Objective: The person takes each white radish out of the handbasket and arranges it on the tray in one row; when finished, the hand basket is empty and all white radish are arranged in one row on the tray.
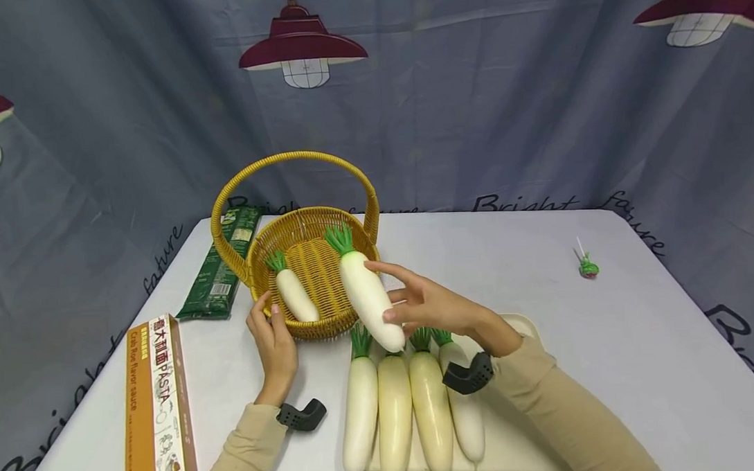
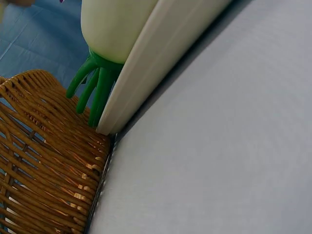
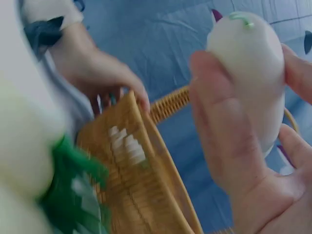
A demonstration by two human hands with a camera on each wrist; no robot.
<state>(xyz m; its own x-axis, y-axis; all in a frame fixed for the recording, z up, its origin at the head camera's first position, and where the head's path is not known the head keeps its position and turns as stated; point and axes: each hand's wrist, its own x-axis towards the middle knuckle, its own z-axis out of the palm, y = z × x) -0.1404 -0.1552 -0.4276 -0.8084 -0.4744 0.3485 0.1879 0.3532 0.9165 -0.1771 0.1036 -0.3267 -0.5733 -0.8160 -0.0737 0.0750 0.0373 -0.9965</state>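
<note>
- right hand point(image 1: 432, 306)'s holding a radish point(image 1: 368, 291), blocking some of the basket point(image 1: 315, 262)
- left hand point(image 1: 275, 346) grips its near-left rim, some fingers kinda hidden
- pasta box point(image 1: 152, 396) near tabletop point(image 1: 616, 310)'s left edge, bottom's cut off

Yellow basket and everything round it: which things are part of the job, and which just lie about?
Seemingly in use:
white radish gripped by right-hand fingers
yellow basket, held by left-hand fingers
radish in the basket
four radishes on the cream tray

Apparently just lying about:
green packet
pasta box
lollipop
</note>
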